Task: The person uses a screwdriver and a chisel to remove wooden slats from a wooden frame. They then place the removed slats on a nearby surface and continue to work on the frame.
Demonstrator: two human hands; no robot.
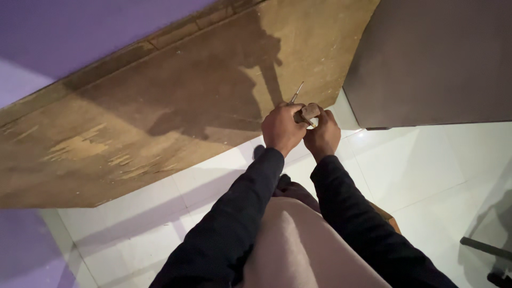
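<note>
My left hand [281, 127] is closed around a thin metal tool [296, 93] whose tip sticks up and away from the fist. My right hand [322, 133] sits right against it, fingers wrapped on a small brownish block-like piece [309, 111]. Both hands meet over the lower edge of a large worn wooden board [160, 122] that leans on the floor. Dark long sleeves cover both arms. What exactly the small piece is cannot be made out.
White floor tiles [426, 165] lie under the hands. A dark grey panel [437, 58] stands at the upper right. A purple wall [64, 32] is behind the board. My knee in light trousers [304, 245] fills the bottom centre. A dark object [488, 250] lies at the far right.
</note>
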